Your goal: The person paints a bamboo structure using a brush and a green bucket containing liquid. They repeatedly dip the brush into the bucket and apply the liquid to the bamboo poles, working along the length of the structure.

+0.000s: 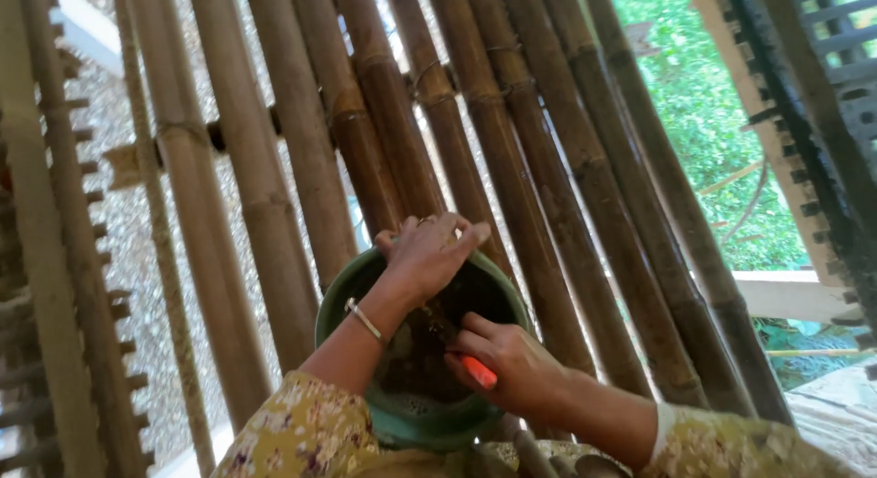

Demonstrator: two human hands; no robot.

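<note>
A round green bowl (340,300) sits on a floor of bamboo poles (274,167), with dark contents inside. My left hand (427,255) grips the far rim of the bowl; a thin metal bangle is on that wrist. My right hand (507,357) reaches into the bowl and holds a tool with an orange handle (479,372); its working end is hidden among the dark contents. Both sleeves are yellow with a floral print.
Gaps between the poles show gravel ground below. A notched wooden rail (55,259) runs along the left. Dark slatted wood (822,94) and a pale plank (786,295) lie at the right, with green plants (713,122) beyond.
</note>
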